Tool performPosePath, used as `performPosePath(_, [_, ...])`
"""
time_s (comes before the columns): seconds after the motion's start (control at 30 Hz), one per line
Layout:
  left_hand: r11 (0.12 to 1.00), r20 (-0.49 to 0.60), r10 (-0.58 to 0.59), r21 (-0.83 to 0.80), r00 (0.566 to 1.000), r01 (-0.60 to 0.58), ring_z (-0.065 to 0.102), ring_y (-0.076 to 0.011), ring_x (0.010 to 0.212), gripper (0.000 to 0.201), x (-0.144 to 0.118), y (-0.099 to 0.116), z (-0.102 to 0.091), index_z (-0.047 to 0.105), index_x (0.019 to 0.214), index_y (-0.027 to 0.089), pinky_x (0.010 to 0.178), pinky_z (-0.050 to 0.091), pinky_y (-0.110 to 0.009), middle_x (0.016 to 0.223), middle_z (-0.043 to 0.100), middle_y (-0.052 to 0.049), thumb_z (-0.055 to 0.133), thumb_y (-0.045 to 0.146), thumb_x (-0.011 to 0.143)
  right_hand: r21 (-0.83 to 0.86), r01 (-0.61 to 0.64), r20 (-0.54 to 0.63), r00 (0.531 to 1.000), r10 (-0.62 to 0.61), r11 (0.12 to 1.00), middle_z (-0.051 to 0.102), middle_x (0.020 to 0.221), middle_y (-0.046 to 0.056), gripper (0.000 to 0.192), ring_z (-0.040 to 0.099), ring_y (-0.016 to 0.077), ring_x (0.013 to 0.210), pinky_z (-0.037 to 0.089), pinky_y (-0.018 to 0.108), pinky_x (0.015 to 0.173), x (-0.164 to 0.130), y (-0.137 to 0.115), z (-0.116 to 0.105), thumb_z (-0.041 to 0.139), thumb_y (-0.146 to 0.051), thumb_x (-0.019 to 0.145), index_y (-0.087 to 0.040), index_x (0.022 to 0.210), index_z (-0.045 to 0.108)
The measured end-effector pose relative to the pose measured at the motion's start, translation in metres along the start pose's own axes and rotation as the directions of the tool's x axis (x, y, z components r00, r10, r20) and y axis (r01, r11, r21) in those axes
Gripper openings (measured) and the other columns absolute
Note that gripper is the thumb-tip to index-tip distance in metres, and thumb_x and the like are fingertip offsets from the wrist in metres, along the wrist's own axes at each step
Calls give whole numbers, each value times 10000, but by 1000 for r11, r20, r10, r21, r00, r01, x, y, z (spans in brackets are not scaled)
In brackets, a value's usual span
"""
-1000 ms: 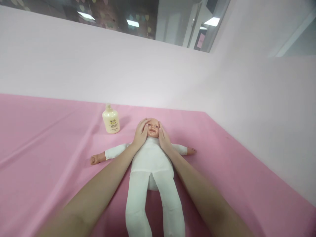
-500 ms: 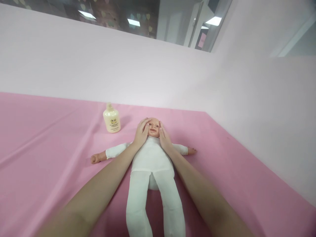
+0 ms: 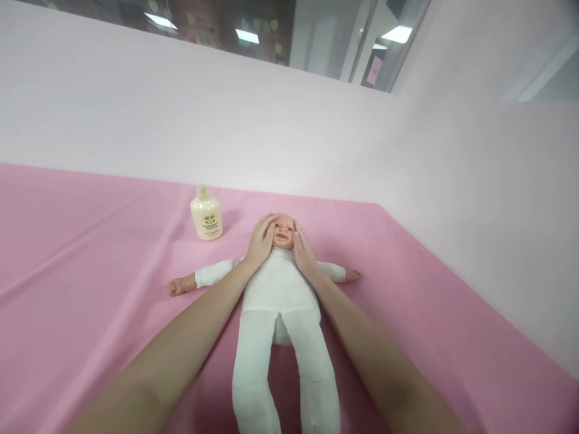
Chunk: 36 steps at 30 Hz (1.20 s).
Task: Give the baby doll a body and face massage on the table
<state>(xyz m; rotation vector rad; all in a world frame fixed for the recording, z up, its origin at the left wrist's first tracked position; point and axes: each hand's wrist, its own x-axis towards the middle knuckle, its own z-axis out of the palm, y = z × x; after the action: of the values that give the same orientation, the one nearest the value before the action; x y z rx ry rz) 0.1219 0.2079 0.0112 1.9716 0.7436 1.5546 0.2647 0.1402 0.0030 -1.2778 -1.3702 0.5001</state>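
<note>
Lay covered in a pink cloth, creased in long folds toward the near left, the worktop running back to a pale wall. Bore a doll in white, flat on its back, arms spread, legs toward the camera, head between the left grip and the right grip. Carried a cream bottle upright, near the left grip, beyond it to the left.

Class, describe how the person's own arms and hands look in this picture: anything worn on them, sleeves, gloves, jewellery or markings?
Both arms are bare right down to the picture's lower edge: no sleeves show. The left hand and the right hand wear no gloves, and no rings, watch, bracelets or markings can be seen. The near forearms look slightly blurred.
</note>
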Motion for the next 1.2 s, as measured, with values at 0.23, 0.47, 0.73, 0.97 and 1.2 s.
performPosePath(0.23, [1000,-2,11,-2,1000,-11,457,-195,1326,372,0,-3,1,585,1231,237,1165,329,-433,1344,557,-73,346,375,981,7,-3,5,1000,3,1000,305,1569,-12,674,272,147,1455,179,358,1231,-1,-2,0,282,-624,939,-256,1504,268])
performPosePath(0.47, [1000,1,4,-5,1000,-4,454,-196,1330,379,0,-4,1,588,1229,244,1173,315,-435,1341,559,-71,339,386,980,-11,0,0,1000,0,1000,323,1562,8,679,287,159,1449,182,363,1230,-1,-2,-1,278,-620,941,-234,1500,282])
performPosePath(0.73, [1000,4,-5,-7,1000,5,450,-200,1331,372,0,-3,1,586,1232,247,1174,313,-438,1350,551,-69,352,382,977,-20,-38,3,999,38,999,314,1566,9,668,290,161,1448,186,367,1232,-1,-7,-3,292,-609,943,-231,1495,296])
performPosePath(0.97, [1000,6,5,-6,1000,-5,456,-193,1325,376,1,0,0,589,1225,242,1173,316,-432,1333,561,-71,338,379,981,-14,-12,14,1000,13,1000,304,1571,32,671,284,174,1450,184,369,1229,-1,-7,-3,291,-593,953,-206,1501,281])
performPosePath(1.2, [1000,7,6,-8,1000,-6,463,-196,1320,372,1,1,1,585,1226,239,1172,321,-429,1331,561,-71,345,380,979,-7,6,12,1000,-6,1000,306,1570,30,684,288,184,1448,192,360,1224,1,-2,-3,283,-594,951,-188,1501,277])
